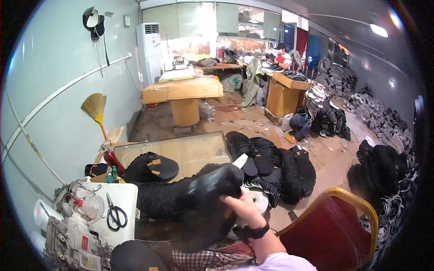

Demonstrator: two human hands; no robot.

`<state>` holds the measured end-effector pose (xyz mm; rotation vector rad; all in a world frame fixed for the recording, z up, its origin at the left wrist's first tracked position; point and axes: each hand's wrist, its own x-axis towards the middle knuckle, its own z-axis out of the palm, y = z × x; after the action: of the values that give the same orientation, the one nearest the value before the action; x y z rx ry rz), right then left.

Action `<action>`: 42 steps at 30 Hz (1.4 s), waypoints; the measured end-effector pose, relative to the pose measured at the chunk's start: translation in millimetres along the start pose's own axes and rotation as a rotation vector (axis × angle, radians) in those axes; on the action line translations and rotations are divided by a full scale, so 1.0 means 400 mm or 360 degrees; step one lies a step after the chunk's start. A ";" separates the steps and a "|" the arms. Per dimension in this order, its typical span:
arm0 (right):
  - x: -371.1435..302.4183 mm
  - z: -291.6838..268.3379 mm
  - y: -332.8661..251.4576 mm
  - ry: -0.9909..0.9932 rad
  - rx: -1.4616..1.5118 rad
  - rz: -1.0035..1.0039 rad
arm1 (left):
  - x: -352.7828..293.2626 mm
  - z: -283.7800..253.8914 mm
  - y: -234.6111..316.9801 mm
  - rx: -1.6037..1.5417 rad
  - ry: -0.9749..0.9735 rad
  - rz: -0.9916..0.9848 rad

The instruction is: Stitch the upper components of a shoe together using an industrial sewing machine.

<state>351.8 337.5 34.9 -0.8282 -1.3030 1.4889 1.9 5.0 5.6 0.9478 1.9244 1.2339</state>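
My right hand point(246, 208), with a black band at the wrist, reaches in from the lower edge. Its fingers close on the edge of a dark bundle of black cap brims point(203, 226), smeared by motion. A long row of stacked black brims point(165, 196) runs just behind and to the left. Beyond it lies another brim stack point(151, 167) with small tan tags. My left hand does not show. At the bottom edge rests a black brim piece point(135, 257), near a checked cloth point(210, 260) on my lap.
Scissors point(116, 212) lie on a white sewing-machine table point(129, 194) at left, beside the machine point(77, 226). More brim stacks point(289, 174) stand at right, near a red chair point(323, 230). A broom point(95, 110) leans on the wall. Another person point(283, 58) sits far back.
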 end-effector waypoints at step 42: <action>0.021 0.028 0.029 0.0137 -0.1067 -0.0828 | -0.009 0.001 0.005 -0.0070 0.0011 -0.0006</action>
<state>336.2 342.0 26.7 -0.8581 -1.8123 0.5972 4.6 2.8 8.0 0.9177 1.8959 1.2736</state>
